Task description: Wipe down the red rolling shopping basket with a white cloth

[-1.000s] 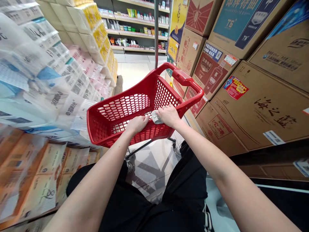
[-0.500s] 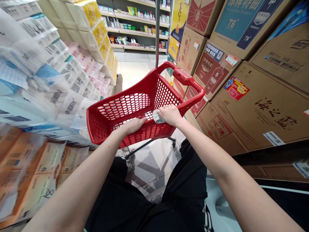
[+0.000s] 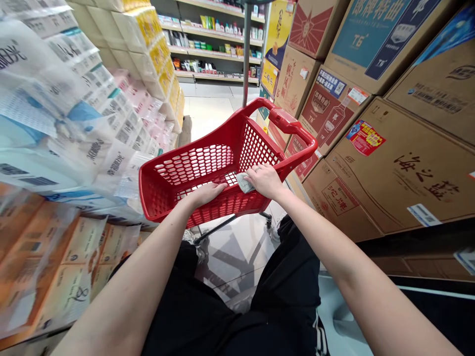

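A red plastic shopping cart (image 3: 196,157) with perforated walls stands in front of me, its handle toward the right. On its near rim rests my left hand (image 3: 205,195), closed over the edge, with part of the fingers hidden. Farther right along the same rim, my right hand (image 3: 266,180) is closed on a pale, crumpled cloth (image 3: 245,183). The cloth lies against the rim near the handle end, and a ring shows on one finger. The cart's basket holds nothing that I can see.
Wrapped paper packs (image 3: 122,109) are piled close on the left, above orange packs (image 3: 77,247). Cardboard cartons (image 3: 404,163) are stacked along the right. A grey pole (image 3: 246,59) rises behind the cart, and shelves of bottles (image 3: 218,37) stand beyond.
My right hand and the cloth have shifted slightly along the rim, and the cloth lies flatter. My left hand stays on the rim. The whole view has shifted a little.
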A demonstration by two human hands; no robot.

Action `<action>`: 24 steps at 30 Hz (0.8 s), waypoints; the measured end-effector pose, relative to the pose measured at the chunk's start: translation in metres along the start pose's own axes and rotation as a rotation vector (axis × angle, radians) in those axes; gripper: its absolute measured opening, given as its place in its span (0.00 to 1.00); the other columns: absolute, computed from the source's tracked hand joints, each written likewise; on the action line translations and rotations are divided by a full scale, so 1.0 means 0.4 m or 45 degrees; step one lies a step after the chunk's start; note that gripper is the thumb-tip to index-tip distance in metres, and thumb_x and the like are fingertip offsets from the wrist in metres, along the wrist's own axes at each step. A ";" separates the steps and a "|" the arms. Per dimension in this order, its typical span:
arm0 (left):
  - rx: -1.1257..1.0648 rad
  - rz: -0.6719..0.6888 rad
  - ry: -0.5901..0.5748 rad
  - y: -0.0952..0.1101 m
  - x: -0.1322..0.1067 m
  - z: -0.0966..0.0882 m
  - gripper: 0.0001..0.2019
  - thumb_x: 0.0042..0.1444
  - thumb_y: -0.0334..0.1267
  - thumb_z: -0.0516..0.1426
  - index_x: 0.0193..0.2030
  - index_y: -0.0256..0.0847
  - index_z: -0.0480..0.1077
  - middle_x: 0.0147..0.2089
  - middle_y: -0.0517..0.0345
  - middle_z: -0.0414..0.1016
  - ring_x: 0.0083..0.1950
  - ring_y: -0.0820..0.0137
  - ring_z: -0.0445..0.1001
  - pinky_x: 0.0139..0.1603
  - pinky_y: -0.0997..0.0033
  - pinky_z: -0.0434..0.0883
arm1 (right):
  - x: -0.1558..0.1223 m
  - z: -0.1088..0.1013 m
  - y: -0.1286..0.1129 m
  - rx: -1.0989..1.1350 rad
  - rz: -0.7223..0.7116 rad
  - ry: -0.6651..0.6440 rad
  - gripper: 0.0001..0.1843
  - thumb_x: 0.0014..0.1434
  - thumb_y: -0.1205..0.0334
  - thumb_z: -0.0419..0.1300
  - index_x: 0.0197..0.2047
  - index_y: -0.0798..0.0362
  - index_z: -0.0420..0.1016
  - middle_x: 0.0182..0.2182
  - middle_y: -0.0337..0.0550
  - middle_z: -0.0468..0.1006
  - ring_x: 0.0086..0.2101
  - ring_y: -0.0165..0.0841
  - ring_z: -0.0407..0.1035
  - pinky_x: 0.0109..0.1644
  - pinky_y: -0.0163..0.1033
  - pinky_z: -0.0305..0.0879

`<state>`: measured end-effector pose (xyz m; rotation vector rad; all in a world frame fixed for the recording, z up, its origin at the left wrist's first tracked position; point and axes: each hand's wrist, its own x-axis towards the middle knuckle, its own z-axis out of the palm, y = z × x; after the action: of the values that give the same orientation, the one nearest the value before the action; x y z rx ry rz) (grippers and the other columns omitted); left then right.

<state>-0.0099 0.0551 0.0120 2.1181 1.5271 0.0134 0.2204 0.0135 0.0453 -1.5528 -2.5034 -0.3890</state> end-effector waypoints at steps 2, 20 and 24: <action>-0.052 0.025 -0.038 0.001 -0.002 -0.001 0.33 0.56 0.60 0.39 0.46 0.37 0.75 0.49 0.49 0.76 0.49 0.59 0.74 0.51 0.67 0.67 | -0.010 0.001 -0.001 -0.001 -0.012 0.007 0.22 0.68 0.51 0.41 0.43 0.56 0.70 0.40 0.51 0.75 0.43 0.38 0.67 0.48 0.42 0.50; -0.050 0.084 0.008 -0.027 0.021 0.026 0.30 0.56 0.57 0.40 0.35 0.37 0.74 0.40 0.46 0.78 0.40 0.60 0.75 0.43 0.66 0.67 | 0.010 -0.008 -0.030 0.004 0.108 -0.111 0.25 0.68 0.51 0.37 0.41 0.56 0.70 0.37 0.52 0.78 0.39 0.39 0.70 0.41 0.40 0.53; -0.060 0.101 0.004 -0.025 0.019 0.025 0.30 0.56 0.57 0.40 0.35 0.37 0.74 0.39 0.48 0.78 0.39 0.60 0.75 0.43 0.67 0.67 | -0.002 -0.014 -0.019 -0.010 -0.012 -0.100 0.23 0.68 0.51 0.40 0.43 0.55 0.70 0.40 0.51 0.77 0.41 0.38 0.69 0.45 0.41 0.51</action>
<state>-0.0128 0.0600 -0.0030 2.1410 1.4295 0.0807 0.2140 0.0080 0.0496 -1.5895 -2.5717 -0.3466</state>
